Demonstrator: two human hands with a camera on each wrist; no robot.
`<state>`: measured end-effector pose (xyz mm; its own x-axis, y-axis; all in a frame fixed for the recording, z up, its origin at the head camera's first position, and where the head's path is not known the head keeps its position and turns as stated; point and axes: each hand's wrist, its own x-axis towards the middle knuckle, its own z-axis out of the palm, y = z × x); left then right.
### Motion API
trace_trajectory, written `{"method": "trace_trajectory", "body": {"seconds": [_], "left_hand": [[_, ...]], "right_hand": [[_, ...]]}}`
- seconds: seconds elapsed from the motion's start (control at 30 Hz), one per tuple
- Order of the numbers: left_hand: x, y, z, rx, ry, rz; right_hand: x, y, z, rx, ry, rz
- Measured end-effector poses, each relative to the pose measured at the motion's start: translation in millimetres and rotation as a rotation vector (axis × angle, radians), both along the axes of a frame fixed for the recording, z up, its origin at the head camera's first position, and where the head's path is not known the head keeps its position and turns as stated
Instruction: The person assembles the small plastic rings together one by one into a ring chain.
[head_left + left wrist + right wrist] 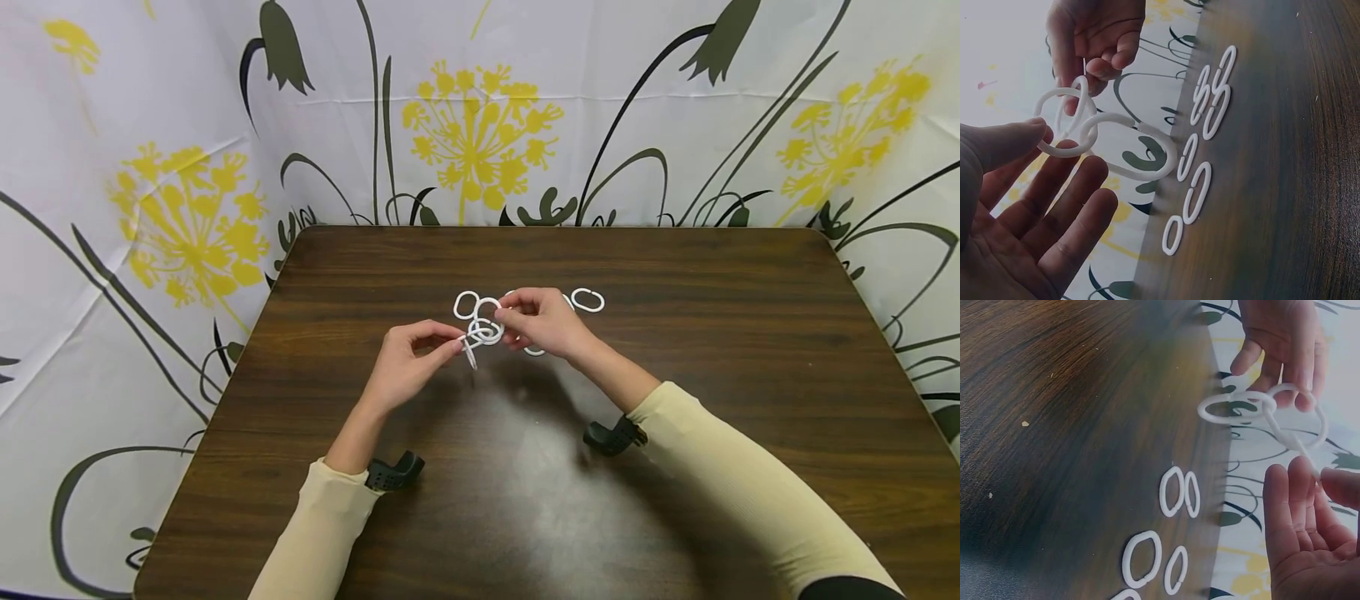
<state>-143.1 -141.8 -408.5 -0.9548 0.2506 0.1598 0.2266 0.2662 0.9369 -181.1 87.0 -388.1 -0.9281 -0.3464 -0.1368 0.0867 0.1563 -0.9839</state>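
Note:
Three white plastic chain links are joined together between the two hands, above the table. My left hand [401, 367] pinches one link [1063, 152] between thumb and index finger, its other fingers spread loosely in the left wrist view. Across from it, my right hand [551, 321] pinches a second link [1080, 81], which passes through the left hand's link. A third link [1210, 420] dangles from the left hand's link, untouched by fingers. Where the held links cross, any gap in them is too small to make out.
Several loose white links [602, 301] lie on the dark wooden table [525, 500], behind and partly hidden by the right hand. A patterned curtain [337, 125] hangs along the table's far edge. Black wrist cameras [393, 472] sit on both forearms.

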Motion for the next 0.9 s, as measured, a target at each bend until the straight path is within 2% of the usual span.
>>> {"method": "trace_trajectory", "body": {"seconds": [0.17,0.37,0.57,0.67,0.9], "left_hand": [[0.3,-1.3,-0.7,-0.015,0.001,-0.002],[0.3,-2.1,1.5,-0.032,-0.024,-0.002],[9.0,6.4,24.0,-0.017,-0.064,-0.002],[12.8,10.5,32.0,-0.009,-0.044,0.013],[13.7,11.6,33.2,0.023,0.064,0.099]], "right_hand": [[-0.1,-0.1,-1.0,-0.061,0.004,-0.013],[4.3,-4.6,-0.8,-0.082,0.028,0.009],[9.7,-9.7,-3.9,-0.095,0.03,0.059],[11.1,-10.8,-5.0,-0.09,0.032,0.073],[6.5,-5.0,-6.7,-0.048,0.067,0.085]]}}
